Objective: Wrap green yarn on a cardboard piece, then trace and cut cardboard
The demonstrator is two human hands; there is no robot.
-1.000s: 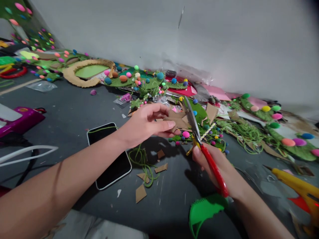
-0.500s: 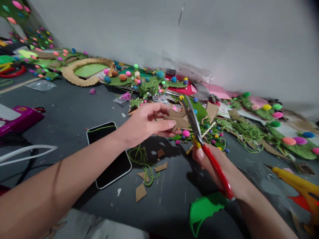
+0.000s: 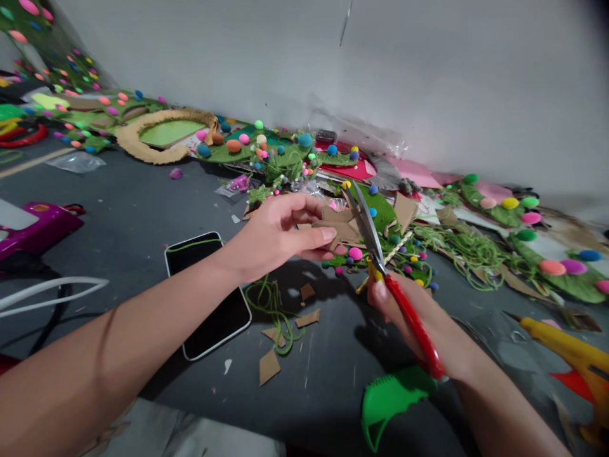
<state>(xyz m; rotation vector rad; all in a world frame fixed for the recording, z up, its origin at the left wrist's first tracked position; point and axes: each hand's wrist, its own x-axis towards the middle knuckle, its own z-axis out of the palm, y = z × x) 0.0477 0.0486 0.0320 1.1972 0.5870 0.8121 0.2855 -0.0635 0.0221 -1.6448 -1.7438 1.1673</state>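
Note:
Between the thumb and fingers of my left hand (image 3: 285, 238) is a small brown cardboard piece (image 3: 345, 225) with an uneven, cut outline. My right hand (image 3: 409, 311) grips scissors (image 3: 368, 225) with red and yellow handles; the blades point up and away, slightly parted. They stand just right of the cardboard, and I cannot tell whether they touch it. Below my hands, cardboard scraps (image 3: 269, 367) and a loop of green yarn (image 3: 276, 311) lie on the dark table. A black-faced phone (image 3: 216, 324) lies partly under my left forearm.
A green plastic tool (image 3: 392, 400) lies near the front edge, with a yellow glue gun (image 3: 566, 343) at right. A purple device (image 3: 45, 228) and a white cable (image 3: 57, 289) are at left. Pom-pom leaf pieces (image 3: 228, 152) and a tan ring (image 3: 137, 143) line the wall.
Almost nothing differs. The hands, cardboard and scissors keep nearly the same position, with only a very slight shift of the view.

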